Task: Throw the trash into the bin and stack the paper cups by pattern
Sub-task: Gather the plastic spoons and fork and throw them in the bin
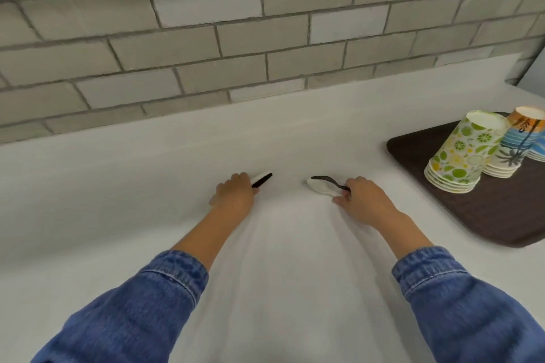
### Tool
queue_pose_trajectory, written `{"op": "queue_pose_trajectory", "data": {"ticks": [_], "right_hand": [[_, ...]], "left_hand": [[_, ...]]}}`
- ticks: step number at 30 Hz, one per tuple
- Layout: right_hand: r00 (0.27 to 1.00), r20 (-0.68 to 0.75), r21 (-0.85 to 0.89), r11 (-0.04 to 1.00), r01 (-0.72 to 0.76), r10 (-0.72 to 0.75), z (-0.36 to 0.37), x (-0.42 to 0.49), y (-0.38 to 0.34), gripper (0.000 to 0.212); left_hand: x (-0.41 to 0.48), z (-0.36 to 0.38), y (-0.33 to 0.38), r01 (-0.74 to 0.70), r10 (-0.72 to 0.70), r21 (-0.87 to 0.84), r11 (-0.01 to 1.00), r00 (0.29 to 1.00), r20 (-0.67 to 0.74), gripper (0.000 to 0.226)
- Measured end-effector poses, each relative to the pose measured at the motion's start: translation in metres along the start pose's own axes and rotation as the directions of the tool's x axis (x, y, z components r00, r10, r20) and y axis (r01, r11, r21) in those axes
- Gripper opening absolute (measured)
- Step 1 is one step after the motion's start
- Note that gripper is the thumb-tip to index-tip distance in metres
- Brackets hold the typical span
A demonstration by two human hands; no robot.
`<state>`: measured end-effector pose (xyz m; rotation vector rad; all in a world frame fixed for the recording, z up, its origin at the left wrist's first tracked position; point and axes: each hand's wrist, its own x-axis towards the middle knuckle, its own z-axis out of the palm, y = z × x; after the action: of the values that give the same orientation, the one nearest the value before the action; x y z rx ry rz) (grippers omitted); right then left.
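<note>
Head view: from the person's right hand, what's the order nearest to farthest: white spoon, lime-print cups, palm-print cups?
1. White spoon, at the right hand's fingertips.
2. Lime-print cups, on the tray to its right.
3. Palm-print cups, just behind those, farther right.

Two hands are working over one desk [177,171], the left hand [234,193] gripping one black utensil [264,180] and one white utensil [261,175], the right hand [364,197] gripping one black fork [324,178] and one white spoon [318,186], while at right one tray [413,156] is carrying three cup stacks: lime stack [463,150], palm stack [513,147] and blue stack [538,147].
</note>
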<state>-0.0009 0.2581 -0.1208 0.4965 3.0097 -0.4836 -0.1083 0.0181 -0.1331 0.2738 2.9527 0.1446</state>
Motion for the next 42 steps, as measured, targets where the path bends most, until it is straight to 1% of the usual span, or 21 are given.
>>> {"op": "queue_pose_trajectory", "data": {"ticks": [2,4,6,7,9,11,14,16,18,19,21,23,25,26,28,30,33,36,40,42], "right_hand": [[1.0,-0.001,0.116,0.993,-0.009,0.009,0.006,-0.023,-0.014,0.026],[1.0,0.01,0.247,0.969,-0.011,0.009,0.012,-0.051,-0.032,0.025],[1.0,0.011,0.355,0.935,0.0,-0.005,0.017,-0.083,-0.055,0.021],[1.0,0.019,0.418,0.909,0.007,-0.016,0.021,-0.101,-0.067,0.017],[0.998,0.037,0.565,0.825,0.021,-0.051,0.028,-0.143,-0.092,0.02],[0.996,0.062,0.704,0.71,0.006,-0.07,0.036,-0.188,-0.119,0.024],[0.989,0.112,0.852,0.521,-0.044,-0.099,0.055,-0.255,-0.161,0.024],[0.98,0.151,0.889,0.451,-0.079,-0.127,0.071,-0.297,-0.185,0.022],[0.958,0.198,0.898,0.431,-0.093,-0.206,0.092,-0.334,-0.202,0.019],[0.937,0.232,0.892,0.441,-0.097,-0.261,0.104,-0.35,-0.208,0.018],[0.886,0.317,0.872,0.471,-0.132,-0.339,0.129,-0.379,-0.213,0.018],[0.833,0.415,0.853,0.475,-0.216,-0.366,0.155,-0.402,-0.212,0.018],[0.768,0.532,0.811,0.477,-0.339,-0.357,0.183,-0.421,-0.21,0.016],[0.736,0.589,0.774,0.493,-0.397,-0.334,0.198,-0.428,-0.208,0.015],[0.689,0.679,0.687,0.551,-0.474,-0.254,0.231,-0.437,-0.204,0.015],[0.655,0.738,0.607,0.588,-0.535,-0.165,0.273,-0.44,-0.199,0.015],[0.601,0.799,0.494,0.599,-0.63,-0.025,0.344,-0.437,-0.192,0.015],[0.535,0.84,0.359,0.646,-0.674,0.091,0.425,-0.428,-0.182,0.015],[0.471,0.856,0.179,0.734,-0.655,0.212,0.525,-0.416,-0.165,0.017],[0.435,0.864,0.113,0.743,-0.66,0.255,0.562,-0.411,-0.157,0.017]], "left_hand": [[-0.028,-0.002,-0.01,-0.068,0.067,-0.008,0.998,0.993,-0.101,0.034],[-0.06,-0.002,-0.025,-0.124,0.106,-0.078,0.989,0.974,-0.199,0.032],[-0.094,-0.005,-0.043,-0.168,0.103,-0.231,0.958,0.958,-0.267,0.033],[-0.112,-0.008,-0.053,-0.185,0.087,-0.33,0.926,0.953,-0.291,0.031],[-0.155,-0.017,-0.074,-0.203,0.031,-0.549,0.811,0.951,-0.306,0.025],[-0.204,-0.025,-0.098,-0.216,-0.001,-0.719,0.66,0.958,-0.288,0.021],[-0.281,-0.03,-0.137,-0.244,0.01,-0.85,0.467,0.962,-0.271,0.026],[-0.324,-0.024,-0.163,-0.242,0.023,-0.913,0.327,0.968,-0.249,0.028],[-0.358,-0.012,-0.186,-0.233,0.016,-0.953,0.194,0.972,-0.234,0.028],[-0.374,-0.004,-0.197,-0.242,0.012,-0.96,0.144,0.97,-0.243,0.027],[-0.401,0.017,-0.215,-0.244,0.011,-0.966,0.085,0.97,-0.244,0.024],[-0.424,0.046,-0.23,-0.19,0.005,-0.981,0.035,0.982,-0.19,0.016],[-0.442,0.077,-0.242,-0.132,-0.005,-0.991,0.017,0.991,-0.132,0.016],[-0.449,0.095,-0.248,-0.107,-0.022,-0.994,0.035,0.994,-0.108,0.016],[-0.457,0.134,-0.259,-0.06,-0.062,-0.994,0.091,0.996,-0.066,0.023],[-0.461,0.174,-0.267,0.013,-0.109,-0.995,0.096,0.994,0.002,0.027],[-0.457,0.246,-0.275,0.182,-0.185,-0.981,0.061,0.968,0.168,0.026],[-0.446,0.33,-0.285,0.31,-0.254,-0.945,0.107,0.927,0.275,0.026],[-0.432,0.429,-0.297,0.404,-0.267,-0.893,0.199,0.899,0.347,0.024],[-0.427,0.468,-0.3,0.431,-0.276,-0.881,0.193,0.886,0.373,0.022]]}}
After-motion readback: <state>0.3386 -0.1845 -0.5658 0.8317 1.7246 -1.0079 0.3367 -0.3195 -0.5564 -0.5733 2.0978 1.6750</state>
